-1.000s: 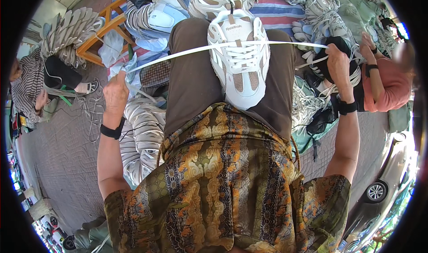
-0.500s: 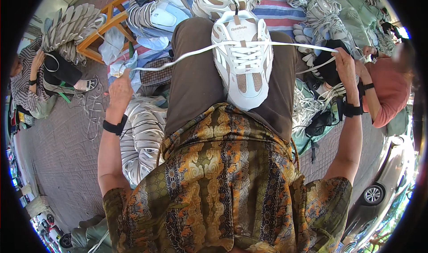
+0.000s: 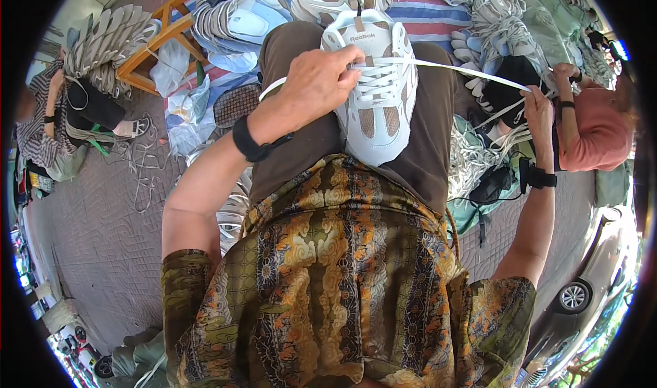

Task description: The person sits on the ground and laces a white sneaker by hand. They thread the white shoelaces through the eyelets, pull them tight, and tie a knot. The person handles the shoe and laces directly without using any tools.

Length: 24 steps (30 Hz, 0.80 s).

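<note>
A white and beige sneaker [image 3: 378,124] rests on my lap between my knees, its toe toward me. White shoelace [image 3: 472,71] is threaded in rows across its front. My left hand [image 3: 318,80] lies over the left side of the shoe, fingertips pinched on the lace by the upper eyelets. Part of that lace's left length shows behind my wrist; the rest is hidden. Out to the right, my right hand [image 3: 539,107] is closed on the other length, which runs nearly straight from the shoe.
More sneakers [image 3: 321,1] stand beyond my knees on a striped sheet [image 3: 428,11]. Stacked shoe parts [image 3: 250,22] and a wooden stool [image 3: 161,42] are at the left. A person in a pink top [image 3: 595,131] sits at the right, another in stripes [image 3: 41,107] at the left.
My left hand has come in from the far left to the shoe's lacing. The right hand stays out to the side, slightly lower, still gripping the lace.
</note>
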### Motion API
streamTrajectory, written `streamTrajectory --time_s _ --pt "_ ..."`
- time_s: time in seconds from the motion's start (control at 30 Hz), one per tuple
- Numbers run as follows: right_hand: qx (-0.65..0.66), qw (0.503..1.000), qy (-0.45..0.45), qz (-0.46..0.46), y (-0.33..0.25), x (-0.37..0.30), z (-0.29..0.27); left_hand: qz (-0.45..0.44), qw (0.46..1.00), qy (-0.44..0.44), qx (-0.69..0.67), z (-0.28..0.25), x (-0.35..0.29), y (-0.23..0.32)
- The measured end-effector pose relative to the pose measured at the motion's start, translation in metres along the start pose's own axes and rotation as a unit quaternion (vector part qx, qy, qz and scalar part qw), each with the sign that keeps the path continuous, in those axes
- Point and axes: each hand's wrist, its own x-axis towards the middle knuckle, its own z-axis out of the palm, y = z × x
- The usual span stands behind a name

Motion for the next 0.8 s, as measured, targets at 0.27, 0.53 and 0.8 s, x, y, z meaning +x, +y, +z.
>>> streamTrajectory --time_s 0.27,0.53,0.8 --pt "-0.007 1.0 0.009 0.022 0.004 -0.001 -0.001 0.025 0.999 -0.019 -0.012 0.003 0.011 -0.009" --pt "-0.031 0.999 0.023 0.013 0.025 0.003 -0.001 0.08 0.996 -0.032 -0.016 0.001 0.013 -0.01" --pt "-0.097 0.994 0.053 0.019 0.049 0.007 -0.004 0.05 0.998 0.028 -0.024 0.009 0.004 -0.012"
